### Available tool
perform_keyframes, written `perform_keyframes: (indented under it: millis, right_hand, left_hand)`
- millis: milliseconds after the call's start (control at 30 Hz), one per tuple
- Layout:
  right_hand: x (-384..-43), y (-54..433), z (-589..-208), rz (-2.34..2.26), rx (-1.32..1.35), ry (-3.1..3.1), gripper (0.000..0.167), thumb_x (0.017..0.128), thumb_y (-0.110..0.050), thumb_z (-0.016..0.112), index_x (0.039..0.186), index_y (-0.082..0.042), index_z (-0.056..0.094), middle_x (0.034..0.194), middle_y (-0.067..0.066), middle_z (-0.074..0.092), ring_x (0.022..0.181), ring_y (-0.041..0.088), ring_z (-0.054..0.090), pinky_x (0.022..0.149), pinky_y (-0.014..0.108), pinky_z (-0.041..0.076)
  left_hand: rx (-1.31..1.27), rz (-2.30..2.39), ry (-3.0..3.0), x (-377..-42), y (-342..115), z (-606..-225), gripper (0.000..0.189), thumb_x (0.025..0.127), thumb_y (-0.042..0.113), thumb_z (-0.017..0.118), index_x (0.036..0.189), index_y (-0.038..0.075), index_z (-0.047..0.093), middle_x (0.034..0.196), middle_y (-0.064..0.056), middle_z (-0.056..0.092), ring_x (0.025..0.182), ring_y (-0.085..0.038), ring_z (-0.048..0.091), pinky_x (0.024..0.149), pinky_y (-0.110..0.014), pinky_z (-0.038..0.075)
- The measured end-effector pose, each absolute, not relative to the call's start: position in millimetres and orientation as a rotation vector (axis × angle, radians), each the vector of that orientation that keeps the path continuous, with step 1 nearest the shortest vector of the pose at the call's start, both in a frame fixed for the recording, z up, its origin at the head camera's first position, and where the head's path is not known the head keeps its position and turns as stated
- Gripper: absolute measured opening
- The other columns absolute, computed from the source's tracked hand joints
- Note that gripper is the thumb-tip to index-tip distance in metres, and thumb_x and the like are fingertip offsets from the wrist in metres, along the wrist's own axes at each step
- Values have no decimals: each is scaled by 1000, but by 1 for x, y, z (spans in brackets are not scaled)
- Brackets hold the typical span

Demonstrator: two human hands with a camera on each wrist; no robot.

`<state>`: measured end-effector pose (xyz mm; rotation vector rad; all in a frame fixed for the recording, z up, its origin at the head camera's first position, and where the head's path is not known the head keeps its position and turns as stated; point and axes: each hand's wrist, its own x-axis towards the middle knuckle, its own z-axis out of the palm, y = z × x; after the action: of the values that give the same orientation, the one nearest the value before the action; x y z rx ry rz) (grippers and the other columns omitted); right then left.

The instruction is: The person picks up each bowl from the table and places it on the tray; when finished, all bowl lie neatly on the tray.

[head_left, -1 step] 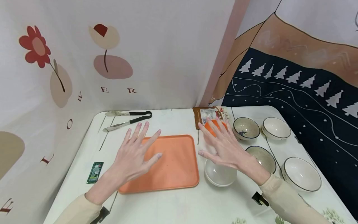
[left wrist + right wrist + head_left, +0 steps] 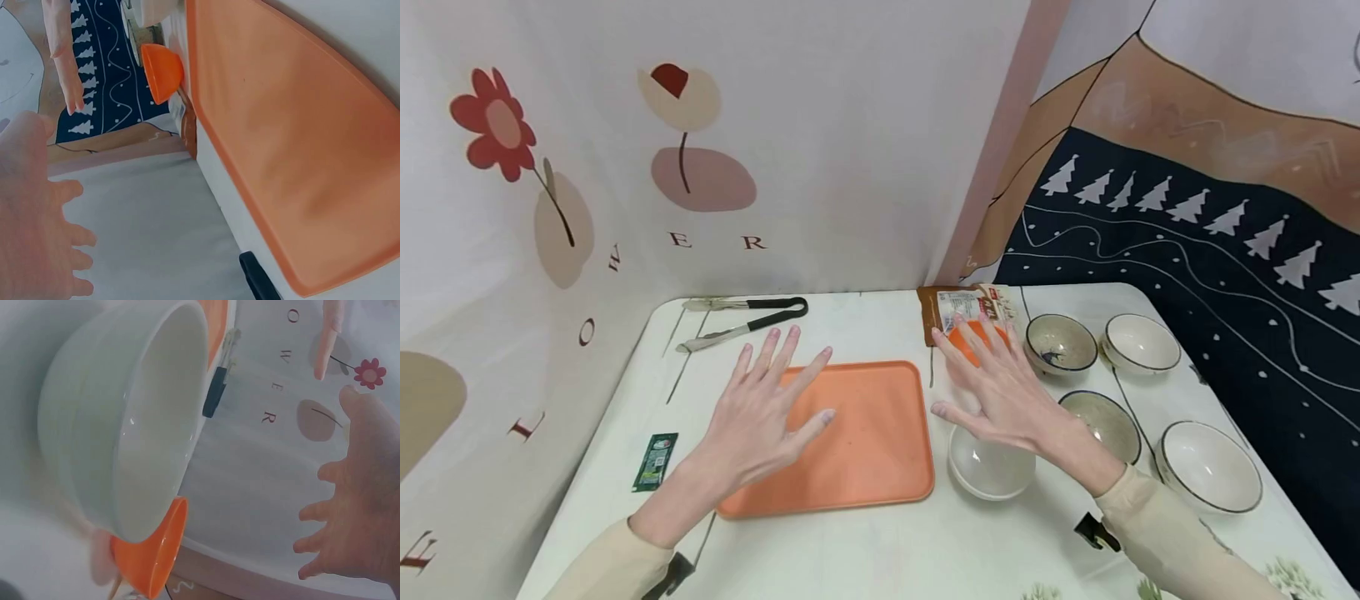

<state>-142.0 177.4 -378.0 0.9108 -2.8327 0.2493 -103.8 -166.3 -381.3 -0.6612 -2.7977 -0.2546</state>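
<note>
Okay, both hands are spread and released, gripping nothing. Left hand hovers over the salmon tray, hiding much of its left edge. Right hand blocks most of the orange bowl in head view, plus the white bowl's far rim. Brown pouch behind is partly covered, print unreadable. Right wrist view crops the tray to a sliver; sleeves run out of frame.
</note>
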Motion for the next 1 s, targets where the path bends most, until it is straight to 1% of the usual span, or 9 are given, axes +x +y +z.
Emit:
perform_keyframes:
  millis: [200, 333, 500, 600, 700, 867, 1000]
  right_hand:
    - [-141, 180, -380, 252, 908, -2841, 88, 93, -67, 52, 164, -27, 18, 172, 11, 7, 157, 40, 3, 122, 67, -2]
    - [-139, 181, -381, 263, 900, -2833, 88, 93, -68, 52, 164, -27, 19, 171, 12, 12, 157, 40, 6, 122, 67, 0]
    - [-138, 183, -381, 270, 902, -2817, 90, 92, -68, 53, 163, -24, 21, 170, 13, 16, 157, 41, 8, 123, 65, 3]
    - [-136, 186, -380, 278, 892, -2815, 91, 91, -69, 55, 163, -23, 22, 171, 12, 15, 157, 41, 6, 124, 65, 2]
    - [-132, 189, -379, 287, 869, -2821, 93, 90, -69, 56, 163, -24, 22, 171, 11, 13, 157, 41, 6, 123, 67, 3]
    - [-128, 195, -381, 293, 863, -2811, 93, 89, -69, 57, 163, -24, 24, 171, 12, 15, 157, 40, 6, 120, 71, 7]
    - [-124, 199, -382, 312, 857, -2799, 93, 88, -69, 59, 162, -25, 26, 170, 13, 17, 157, 39, 6, 121, 70, 8]
  left_hand:
    - [-649, -217, -2836, -103, -167, -379, 73, 97, 60, 51, 160, 29, 31, 171, -15, 11, 157, -37, 8, 126, -59, 6]
    - [-653, -214, -2839, -102, -170, -379, 73, 97, 59, 51, 160, 28, 31, 171, -15, 11, 157, -39, 9, 125, -60, 7]
    - [-620, -258, -2850, -103, -174, -377, 72, 98, 58, 51, 161, 31, 28, 171, -14, 8, 157, -39, 7, 125, -60, 6]
    - [-599, -268, -2841, -103, -177, -377, 71, 98, 57, 52, 160, 31, 31, 171, -15, 10, 157, -39, 8, 124, -61, 9]
    - [-592, -259, -2837, -101, -179, -377, 70, 98, 56, 53, 160, 30, 32, 170, -16, 14, 157, -40, 10, 123, -62, 12]
    - [-578, -255, -2854, -99, -180, -376, 69, 100, 56, 50, 161, 31, 30, 170, -16, 13, 156, -41, 11, 124, -60, 10]
    - [-539, -285, -2880, -97, -182, -377, 68, 101, 57, 48, 161, 31, 29, 171, -14, 12, 157, -40, 9, 126, -58, 6]
